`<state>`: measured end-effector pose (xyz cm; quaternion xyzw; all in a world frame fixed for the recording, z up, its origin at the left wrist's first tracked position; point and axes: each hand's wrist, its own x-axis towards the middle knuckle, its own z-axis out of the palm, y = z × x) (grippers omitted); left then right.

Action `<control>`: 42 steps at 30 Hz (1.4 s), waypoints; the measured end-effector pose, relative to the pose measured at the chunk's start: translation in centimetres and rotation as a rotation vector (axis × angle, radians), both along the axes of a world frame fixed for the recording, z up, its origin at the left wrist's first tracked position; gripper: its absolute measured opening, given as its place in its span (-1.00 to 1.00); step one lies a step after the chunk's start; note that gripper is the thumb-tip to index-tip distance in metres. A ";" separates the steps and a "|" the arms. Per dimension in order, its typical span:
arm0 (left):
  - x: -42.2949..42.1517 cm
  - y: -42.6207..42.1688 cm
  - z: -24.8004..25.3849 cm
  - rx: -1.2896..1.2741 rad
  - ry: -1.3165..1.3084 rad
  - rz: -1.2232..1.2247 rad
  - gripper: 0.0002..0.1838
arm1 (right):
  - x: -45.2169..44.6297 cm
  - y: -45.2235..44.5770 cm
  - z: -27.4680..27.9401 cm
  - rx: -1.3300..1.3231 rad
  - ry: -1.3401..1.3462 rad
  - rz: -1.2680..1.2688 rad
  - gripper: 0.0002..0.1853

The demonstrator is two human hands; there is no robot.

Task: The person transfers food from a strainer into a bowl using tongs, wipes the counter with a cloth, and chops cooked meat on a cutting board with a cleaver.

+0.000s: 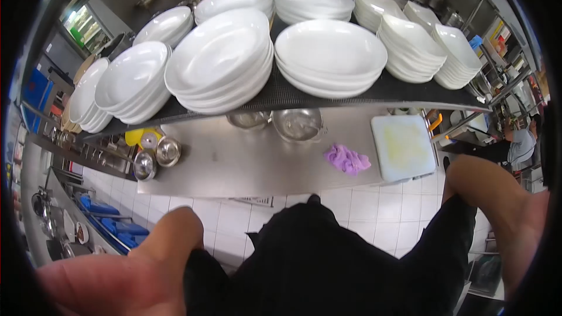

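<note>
Head view: caught both hands at the outer margins, left hand (pixel 88 285) and right hand (pixel 531 222) well off the near edge of the surface (pixel 234 167), fingers out of sight. Could not tell from this whether open, clenched or grasping anything. Judged the step in hand as a pause before the surface, with no contact seen on anything there. For any work on the surface, would have called for reaching forward over the near edge first. Found the cutting board (pixel 404 146), pale with a yellowish stain, at the right edge, nearest to the right hand. Saw a crumpled purple cloth (pixel 348 159) just left of it. Noted two metal bowls (pixel 168 151) near the left edge, and two larger bowls (pixel 298 124) toward the back edge, partly covered by the shelf (pixel 386 95). Found white dishes (pixel 331 52) stacked along that shelf, likely to hinder a reach to the back. Glimpsed an orange handle (pixel 435 122) beside the board and a co-worker (pixel 523 146) well beyond the right edge.
</note>
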<state>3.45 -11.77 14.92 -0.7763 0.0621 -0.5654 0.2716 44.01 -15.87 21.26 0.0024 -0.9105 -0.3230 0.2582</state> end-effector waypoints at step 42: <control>-4.0 1.0 1.8 0.254 0.473 0.264 -0.88 | -4.6 2.5 -1.4 -0.020 -0.062 -0.022 -0.67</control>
